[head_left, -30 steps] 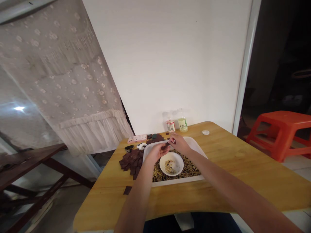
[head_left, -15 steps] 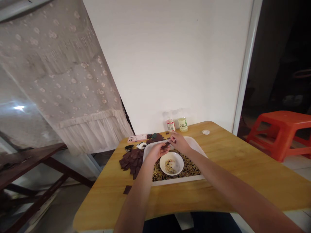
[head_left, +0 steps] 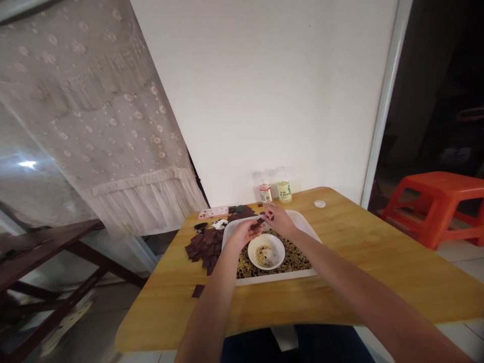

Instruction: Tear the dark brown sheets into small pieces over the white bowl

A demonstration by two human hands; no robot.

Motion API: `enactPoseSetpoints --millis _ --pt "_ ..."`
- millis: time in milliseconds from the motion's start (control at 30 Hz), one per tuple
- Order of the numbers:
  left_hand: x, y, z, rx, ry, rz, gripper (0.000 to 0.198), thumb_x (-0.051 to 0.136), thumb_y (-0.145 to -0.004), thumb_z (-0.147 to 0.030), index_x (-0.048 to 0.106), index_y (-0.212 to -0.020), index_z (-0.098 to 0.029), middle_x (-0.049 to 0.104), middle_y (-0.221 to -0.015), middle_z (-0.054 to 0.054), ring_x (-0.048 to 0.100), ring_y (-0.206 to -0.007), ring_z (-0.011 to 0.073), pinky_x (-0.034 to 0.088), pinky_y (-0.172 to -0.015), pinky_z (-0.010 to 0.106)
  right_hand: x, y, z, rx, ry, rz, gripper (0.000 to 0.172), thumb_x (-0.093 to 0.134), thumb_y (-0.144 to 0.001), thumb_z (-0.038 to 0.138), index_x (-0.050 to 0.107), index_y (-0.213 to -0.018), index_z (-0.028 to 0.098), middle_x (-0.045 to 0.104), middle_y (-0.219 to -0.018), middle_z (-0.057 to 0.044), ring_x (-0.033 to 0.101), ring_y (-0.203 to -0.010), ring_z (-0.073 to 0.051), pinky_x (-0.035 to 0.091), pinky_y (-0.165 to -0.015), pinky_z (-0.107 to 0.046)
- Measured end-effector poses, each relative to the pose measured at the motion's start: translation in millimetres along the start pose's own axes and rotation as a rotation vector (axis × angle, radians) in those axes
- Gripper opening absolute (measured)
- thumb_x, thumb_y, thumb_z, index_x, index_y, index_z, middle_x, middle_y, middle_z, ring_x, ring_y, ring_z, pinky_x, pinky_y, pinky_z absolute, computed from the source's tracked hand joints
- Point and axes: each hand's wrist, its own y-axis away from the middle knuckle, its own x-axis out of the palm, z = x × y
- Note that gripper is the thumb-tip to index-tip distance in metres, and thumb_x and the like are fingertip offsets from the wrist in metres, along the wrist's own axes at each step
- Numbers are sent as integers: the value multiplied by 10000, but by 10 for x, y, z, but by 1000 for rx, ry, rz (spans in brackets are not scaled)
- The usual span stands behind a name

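Head view: small dark-brown square [head_left: 259, 222] is held above white tray [head_left: 274, 278], between left hand [head_left: 242, 234] and right hand [head_left: 280, 221]. Right fingers [head_left: 269, 216] are seen closed on its edge; left fingers [head_left: 252, 227] are partly open, contact cannot be told. Mixed beans [head_left: 293, 262] surround white bowl [head_left: 278, 242] in tray. Pile of dark squares [head_left: 204, 247] lies on wooden tabletop [head_left: 340, 252]. Pinched part is hidden by fingers.

White wall [head_left: 257, 91], lace curtain [head_left: 94, 116], orange plastic stool [head_left: 434, 201]
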Motion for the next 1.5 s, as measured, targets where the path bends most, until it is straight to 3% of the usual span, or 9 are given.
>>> enactPoseSetpoints --millis 233,1500 --pt "-4 -3 5 3 -7 8 89 533 -754 -110 612 -783 -82 684 -741 124 637 -584 136 510 -599 225 8 2 -10 5 -2 -9 213 490 -703 172 309 -594 203 379 -610 30 380 -589 -120 302 -551 -235" --pt "17 3 23 -7 -20 50 137 478 -771 -111 606 -731 -84 676 -662 92 620 -538 112 501 -567 195 -2 13 -40 -17 3 18 229 466 -710 177 281 -579 204 373 -613 24 362 -576 -119 286 -540 -237"
